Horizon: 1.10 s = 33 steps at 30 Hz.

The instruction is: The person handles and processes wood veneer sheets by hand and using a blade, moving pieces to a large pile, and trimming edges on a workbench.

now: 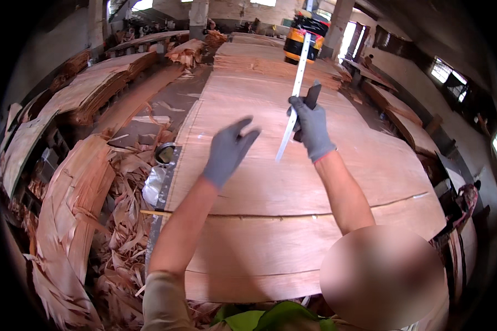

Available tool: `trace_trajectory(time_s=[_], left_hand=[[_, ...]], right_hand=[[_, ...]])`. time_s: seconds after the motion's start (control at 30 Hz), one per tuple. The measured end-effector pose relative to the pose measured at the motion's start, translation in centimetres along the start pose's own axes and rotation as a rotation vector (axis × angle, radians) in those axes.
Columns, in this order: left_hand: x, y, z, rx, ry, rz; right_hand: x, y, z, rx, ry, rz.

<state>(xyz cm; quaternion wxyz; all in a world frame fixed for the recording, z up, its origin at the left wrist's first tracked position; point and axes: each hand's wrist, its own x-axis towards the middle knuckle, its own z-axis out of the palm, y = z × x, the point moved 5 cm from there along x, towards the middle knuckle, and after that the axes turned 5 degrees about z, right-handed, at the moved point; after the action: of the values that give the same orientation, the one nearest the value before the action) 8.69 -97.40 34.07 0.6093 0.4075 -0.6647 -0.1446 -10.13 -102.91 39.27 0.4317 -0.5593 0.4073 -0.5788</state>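
My right hand (313, 129), in a grey glove, is closed around a long pale strip with small marks or holes (298, 83) and a dark flat tool (313, 95). What kind of tool it is, I cannot make out. The strip slants up in front of a bundle wrapped in black and yellow tape (302, 44); whether they are joined, I cannot tell. Also gloved in grey, my left hand (229, 149) hovers over the wood veneer sheets (259, 190) with fingers apart and nothing in them. A dark gap runs across the veneer below both hands.
Along the left edge lie a metal straightedge (168, 185), a thin wooden stick (154, 212), a white crumpled bag (153, 186) and a round tin (164, 153). Veneer scraps (124, 231) heap on the floor. More veneer stacks (88, 94) flank the table. A blurred patch covers the lower right.
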Motion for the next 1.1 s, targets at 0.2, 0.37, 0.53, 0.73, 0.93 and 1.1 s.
trace_trajectory(time_s=[0.2, 0.37, 0.53, 0.73, 0.93, 1.1], left_hand=[[4.0, 9.3, 5.1, -0.556, -0.432, -0.28], [-0.2, 14.0, 9.0, -0.545, -0.413, -0.297], [-3.3, 18.1, 10.1, -0.05, -0.321, 0.429], [-15.4, 10.2, 2.3, 0.0, -0.113, -0.248], [-47.5, -1.6, -8.2, 0.348, -0.46, -0.423], [-54.7, 4.0, -11.3, 0.686, -0.773, -0.308]], right_hand=[[-11.8, 0.6, -1.0, 0.083, -0.079, 0.135], [-17.6, 0.0, -8.0, 0.043, -0.003, 0.116], [-21.7, -3.0, -10.1, -0.026, -0.032, 0.033], [-33.2, 1.1, -12.0, -0.203, -0.317, 0.166], [-49.0, 7.5, -14.7, -0.102, -0.379, 0.523], [-58.2, 14.9, -9.8, 0.12, -0.239, 0.849]])
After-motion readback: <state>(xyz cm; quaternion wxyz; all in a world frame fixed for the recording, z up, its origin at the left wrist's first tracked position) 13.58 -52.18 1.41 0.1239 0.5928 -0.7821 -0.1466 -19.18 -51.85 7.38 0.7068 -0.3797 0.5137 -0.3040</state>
